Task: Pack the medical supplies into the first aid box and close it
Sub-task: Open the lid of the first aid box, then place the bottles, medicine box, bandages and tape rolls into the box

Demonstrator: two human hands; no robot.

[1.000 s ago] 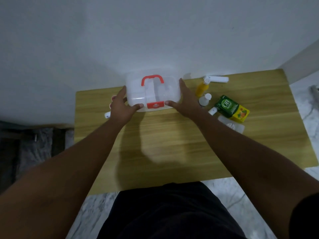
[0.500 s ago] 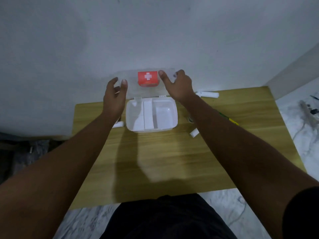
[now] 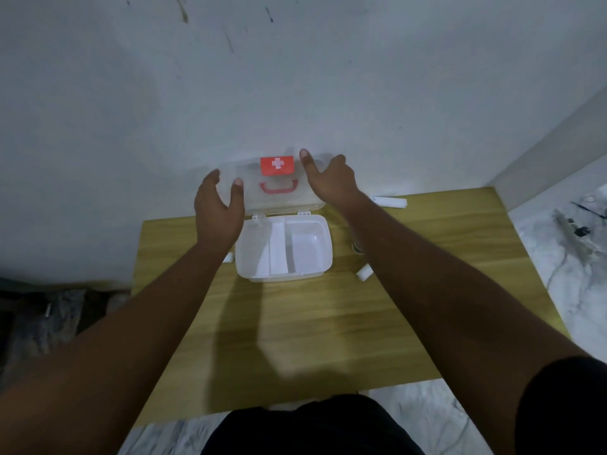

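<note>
Clear first aid box (image 3: 328,254) open on wooden table (image 3: 328,323), lid (image 3: 282,205) standing upright, left hand (image 3: 216,211) grasping its left edge, right hand (image 3: 331,182) apparently grasping its right edge

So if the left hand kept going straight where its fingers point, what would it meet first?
Most likely the left edge of the raised clear lid, which sits between the left hand's thumb and fingers; just behind it is the white wall. Depth is hard to judge here.

Seemingly a plain home room: a wooden table (image 3: 427,264) against a scuffed white wall (image 3: 295,77) at 12 o'clock, marbled floor (image 3: 558,290) and a power strip (image 3: 576,232) at 3 o'clock.
</note>
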